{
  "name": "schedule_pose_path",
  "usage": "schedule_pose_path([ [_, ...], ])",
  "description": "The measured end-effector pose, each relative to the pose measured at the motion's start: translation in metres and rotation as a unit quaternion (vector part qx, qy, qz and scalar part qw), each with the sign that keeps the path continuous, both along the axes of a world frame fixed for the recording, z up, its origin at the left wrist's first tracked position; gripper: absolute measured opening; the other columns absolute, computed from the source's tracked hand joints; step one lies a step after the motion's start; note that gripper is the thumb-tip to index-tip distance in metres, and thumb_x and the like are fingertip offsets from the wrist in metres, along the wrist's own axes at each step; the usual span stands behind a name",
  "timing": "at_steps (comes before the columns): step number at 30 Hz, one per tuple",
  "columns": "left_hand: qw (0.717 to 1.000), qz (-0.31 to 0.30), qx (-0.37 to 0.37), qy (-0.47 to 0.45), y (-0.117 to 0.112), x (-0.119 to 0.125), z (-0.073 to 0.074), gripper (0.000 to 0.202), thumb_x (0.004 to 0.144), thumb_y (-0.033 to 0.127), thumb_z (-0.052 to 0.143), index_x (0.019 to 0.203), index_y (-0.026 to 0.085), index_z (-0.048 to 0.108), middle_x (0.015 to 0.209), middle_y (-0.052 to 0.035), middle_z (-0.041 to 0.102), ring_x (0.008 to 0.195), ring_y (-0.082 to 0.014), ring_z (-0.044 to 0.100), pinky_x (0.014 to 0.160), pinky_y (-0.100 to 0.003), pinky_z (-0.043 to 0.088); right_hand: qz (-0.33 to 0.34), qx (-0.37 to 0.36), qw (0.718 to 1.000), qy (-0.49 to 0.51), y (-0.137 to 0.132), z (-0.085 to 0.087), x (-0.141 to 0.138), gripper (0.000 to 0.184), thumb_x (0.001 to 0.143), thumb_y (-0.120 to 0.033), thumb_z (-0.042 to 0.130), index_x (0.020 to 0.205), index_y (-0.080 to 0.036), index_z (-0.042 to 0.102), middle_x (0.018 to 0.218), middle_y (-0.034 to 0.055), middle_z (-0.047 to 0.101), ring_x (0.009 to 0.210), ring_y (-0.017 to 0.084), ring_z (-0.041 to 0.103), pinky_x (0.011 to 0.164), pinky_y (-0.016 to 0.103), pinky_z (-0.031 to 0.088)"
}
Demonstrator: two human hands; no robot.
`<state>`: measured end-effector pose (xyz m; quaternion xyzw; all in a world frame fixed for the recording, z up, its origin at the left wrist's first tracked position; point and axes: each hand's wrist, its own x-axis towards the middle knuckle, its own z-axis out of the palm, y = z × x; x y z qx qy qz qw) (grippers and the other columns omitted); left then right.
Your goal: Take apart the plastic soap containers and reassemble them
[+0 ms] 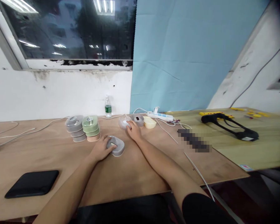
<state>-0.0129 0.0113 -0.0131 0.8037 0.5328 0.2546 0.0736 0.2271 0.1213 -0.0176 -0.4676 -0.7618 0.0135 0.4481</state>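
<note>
My left hand (102,148) grips the left side of a small grey food container (119,150) on the table, its thumb lying over the top. Farther off, my right hand (134,132) has its fingertips on a clear plastic lid (123,124), fingers bent over its right edge. Right beside that lid stand another grey container (138,119) and a pale yellow container (149,123). Left of my hands rise two stacks: grey containers (75,125), and a green container (90,125) above a peach one (93,137). The undersides of my fingers are hidden.
A water bottle (108,107) stands by the wall. Behind the containers lies a white power strip (160,116) with cables. A black flat case (32,184) lies front left. On the right are a blurred dark object (194,140) and a black strapped frame (231,124).
</note>
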Motion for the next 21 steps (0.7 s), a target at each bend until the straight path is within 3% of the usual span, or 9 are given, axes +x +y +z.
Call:
schedule_pose_path([
  [2, 1.000, -0.015, -0.006, 0.014, -0.001, -0.003, -0.002, 0.081, 0.074, 0.066, 0.057, 0.136, 0.017, 0.043, 0.145, -0.0190, 0.037, 0.132, -0.0342, 0.038, 0.107, -0.048, 0.032, 0.036, 0.005, 0.999, 0.007, -0.019, 0.003, 0.001, 0.037, 0.091, -0.031, 0.047, 0.125, -0.018, 0.054, 0.123, 0.0107, 0.056, 0.107, 0.021, 0.056, 0.091, 0.034, 0.046],
  [5, 0.999, -0.034, -0.015, 0.027, -0.001, -0.005, -0.005, 0.107, 0.058, 0.069, 0.069, 0.143, 0.016, 0.032, 0.149, -0.0218, 0.028, 0.137, -0.0380, 0.028, 0.109, -0.051, 0.028, 0.189, -0.016, 0.981, -0.048, -0.050, 0.003, 0.003, 0.053, 0.087, -0.044, 0.055, 0.133, -0.019, 0.047, 0.121, 0.0115, 0.057, 0.107, 0.022, 0.055, 0.091, 0.036, 0.047],
  [8, 0.999, -0.039, -0.007, 0.014, 0.000, -0.004, -0.006, 0.110, 0.057, 0.067, 0.071, 0.143, 0.013, 0.029, 0.148, -0.0229, 0.030, 0.137, -0.0370, 0.029, 0.109, -0.050, 0.029, 0.286, -0.043, 0.951, -0.111, -0.070, -0.002, 0.002, 0.076, 0.073, -0.054, 0.068, 0.136, -0.019, 0.045, 0.132, 0.0143, 0.050, 0.120, 0.027, 0.048, 0.101, 0.042, 0.040],
  [10, 0.999, -0.042, 0.004, 0.002, 0.002, -0.004, -0.005, 0.107, 0.057, 0.064, 0.073, 0.142, 0.014, 0.031, 0.146, -0.0214, 0.034, 0.135, -0.0358, 0.033, 0.108, -0.048, 0.031, 0.284, -0.081, 0.948, -0.120, -0.073, -0.005, 0.000, 0.076, 0.069, -0.056, 0.071, 0.132, -0.019, 0.050, 0.135, 0.0155, 0.047, 0.123, 0.029, 0.047, 0.102, 0.044, 0.039],
  [14, 0.999, -0.031, 0.009, -0.013, 0.002, -0.004, -0.006, 0.110, 0.055, 0.061, 0.076, 0.143, 0.015, 0.028, 0.144, -0.0202, 0.037, 0.133, -0.0352, 0.036, 0.107, -0.049, 0.034, 0.283, -0.131, 0.946, -0.085, -0.067, -0.005, -0.002, 0.051, 0.078, -0.051, 0.065, 0.120, -0.022, 0.061, 0.126, 0.0116, 0.057, 0.116, 0.025, 0.054, 0.098, 0.040, 0.043],
  [19, 0.999, -0.017, 0.030, -0.026, -0.001, 0.002, -0.001, 0.124, 0.051, 0.059, 0.079, 0.148, 0.017, 0.013, 0.150, -0.0209, 0.022, 0.140, -0.0359, 0.022, 0.110, -0.050, 0.029, 0.290, -0.071, 0.954, 0.003, -0.066, 0.005, 0.002, 0.042, 0.081, -0.050, 0.063, 0.110, -0.021, 0.063, 0.125, 0.0107, 0.057, 0.117, 0.023, 0.053, 0.099, 0.039, 0.042],
  [21, 0.998, -0.024, 0.044, -0.037, -0.002, 0.005, 0.004, 0.125, 0.051, 0.057, 0.080, 0.148, 0.018, 0.011, 0.150, -0.0205, 0.023, 0.139, -0.0359, 0.023, 0.109, -0.051, 0.030, 0.277, -0.045, 0.959, 0.033, -0.067, 0.008, 0.003, 0.039, 0.082, -0.051, 0.059, 0.106, -0.020, 0.064, 0.125, 0.0118, 0.057, 0.116, 0.024, 0.053, 0.097, 0.040, 0.043],
])
